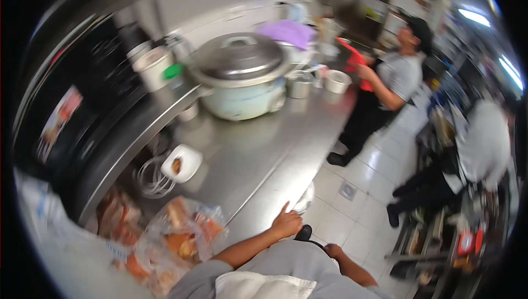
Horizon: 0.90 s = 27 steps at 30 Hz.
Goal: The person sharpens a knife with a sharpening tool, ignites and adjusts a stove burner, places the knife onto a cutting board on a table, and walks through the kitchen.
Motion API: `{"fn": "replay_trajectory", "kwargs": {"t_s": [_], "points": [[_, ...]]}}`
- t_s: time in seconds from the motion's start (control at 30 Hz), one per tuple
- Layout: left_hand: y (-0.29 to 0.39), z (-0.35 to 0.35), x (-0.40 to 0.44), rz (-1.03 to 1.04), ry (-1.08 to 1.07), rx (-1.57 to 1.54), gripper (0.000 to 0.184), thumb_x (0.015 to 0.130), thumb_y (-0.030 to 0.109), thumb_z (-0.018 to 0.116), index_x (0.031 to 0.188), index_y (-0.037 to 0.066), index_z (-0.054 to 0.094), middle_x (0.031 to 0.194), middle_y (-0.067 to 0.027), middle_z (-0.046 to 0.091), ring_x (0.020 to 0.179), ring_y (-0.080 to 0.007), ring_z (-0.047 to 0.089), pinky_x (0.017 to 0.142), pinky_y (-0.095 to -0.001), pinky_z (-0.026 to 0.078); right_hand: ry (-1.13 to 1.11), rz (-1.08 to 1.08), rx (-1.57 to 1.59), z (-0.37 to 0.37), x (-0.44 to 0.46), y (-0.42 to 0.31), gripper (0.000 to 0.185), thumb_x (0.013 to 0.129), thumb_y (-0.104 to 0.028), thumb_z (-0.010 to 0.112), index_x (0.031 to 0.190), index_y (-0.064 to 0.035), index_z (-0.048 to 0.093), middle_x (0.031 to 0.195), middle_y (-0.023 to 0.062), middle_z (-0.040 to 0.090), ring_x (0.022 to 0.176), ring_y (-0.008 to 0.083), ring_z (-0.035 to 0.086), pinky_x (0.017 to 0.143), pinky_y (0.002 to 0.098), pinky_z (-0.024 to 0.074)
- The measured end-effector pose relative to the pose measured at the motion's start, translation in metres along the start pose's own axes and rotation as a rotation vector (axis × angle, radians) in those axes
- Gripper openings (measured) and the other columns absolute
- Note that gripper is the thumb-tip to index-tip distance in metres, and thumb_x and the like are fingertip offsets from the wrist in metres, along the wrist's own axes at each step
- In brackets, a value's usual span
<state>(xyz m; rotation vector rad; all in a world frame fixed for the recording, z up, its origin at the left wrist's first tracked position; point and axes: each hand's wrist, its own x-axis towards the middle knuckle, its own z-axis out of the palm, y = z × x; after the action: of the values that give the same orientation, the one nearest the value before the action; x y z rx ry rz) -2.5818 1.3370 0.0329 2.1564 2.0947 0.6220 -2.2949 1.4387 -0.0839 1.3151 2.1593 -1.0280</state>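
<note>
My left hand (287, 223) is at the near edge of the steel counter (264, 159), with one finger stretched out and nothing visible in its grip. Whether it touches the counter, I cannot tell. My right hand (333, 252) hangs low beside my body, its fingers mostly hidden. Left of my left arm, clear plastic bags of bread (184, 241) lie on the counter. Farther along stand a white square dish (182, 163) with a small brown piece in it and a coil of white cable (152, 179).
A large lidded rice cooker (242, 98) stands farther back, near a metal canister (300, 84) and a white tub (337, 82). One person (399, 73) holds a red cloth (355, 60) at the counter's far end. Another person (484, 139) bends over on the right.
</note>
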Motion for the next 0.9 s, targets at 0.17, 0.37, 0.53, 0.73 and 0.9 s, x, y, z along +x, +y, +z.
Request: {"fn": "replay_trajectory", "kwargs": {"t_s": [0.17,0.37,0.53,0.73,0.9], "points": [[-0.003,0.004,-0.006,0.024,0.180,-0.038,0.015,0.071,0.020,0.056,0.058,0.013,0.059,0.060,-0.0005,0.056,0.072,-0.0148,0.056,0.109,-0.0481,0.020,0.033,-0.201,-0.129,0.015,0.015,0.024,0.036,0.083,-0.039,0.050,0.092,-0.0087,0.067,0.091,0.0133,0.066,0.087,0.0301,0.063,0.078,0.0374,0.0486],[-0.005,0.010,-0.010,-0.002,0.199,-0.001,0.014,0.070,0.020,0.057,0.058,0.013,0.059,0.060,0.0010,0.056,0.071,-0.0142,0.056,0.110,-0.0466,0.020,0.019,-0.099,0.378,0.023,0.032,0.052,0.032,0.081,-0.033,0.055,0.092,-0.0044,0.066,0.087,0.0144,0.066,0.082,0.0276,0.064,0.073,0.0348,0.0484],[-0.005,0.011,-0.010,0.005,0.185,0.000,0.015,0.071,0.020,0.056,0.058,0.013,0.058,0.061,0.0017,0.056,0.073,-0.0134,0.055,0.110,-0.0465,0.020,0.046,-0.216,0.320,0.026,0.044,0.067,0.033,0.083,-0.031,0.052,0.093,-0.0023,0.065,0.086,0.0156,0.066,0.080,0.0279,0.064,0.072,0.0344,0.0482],[-0.004,0.008,-0.010,-0.011,0.175,-0.017,0.015,0.072,0.018,0.054,0.059,0.014,0.060,0.061,0.0006,0.057,0.074,-0.0149,0.056,0.111,-0.0463,0.017,0.015,-0.204,0.297,0.023,0.046,0.070,0.033,0.083,-0.030,0.052,0.093,-0.0021,0.065,0.086,0.0159,0.066,0.081,0.0284,0.064,0.072,0.0346,0.0481],[-0.005,0.012,-0.011,0.016,0.190,-0.003,0.017,0.072,0.017,0.053,0.057,0.014,0.060,0.060,0.0007,0.056,0.073,-0.0149,0.056,0.111,-0.0465,0.017,-0.003,-0.208,0.291,0.023,0.046,0.076,0.032,0.083,-0.030,0.051,0.094,-0.0020,0.064,0.087,0.0162,0.066,0.081,0.0288,0.063,0.072,0.0348,0.0481]]}}
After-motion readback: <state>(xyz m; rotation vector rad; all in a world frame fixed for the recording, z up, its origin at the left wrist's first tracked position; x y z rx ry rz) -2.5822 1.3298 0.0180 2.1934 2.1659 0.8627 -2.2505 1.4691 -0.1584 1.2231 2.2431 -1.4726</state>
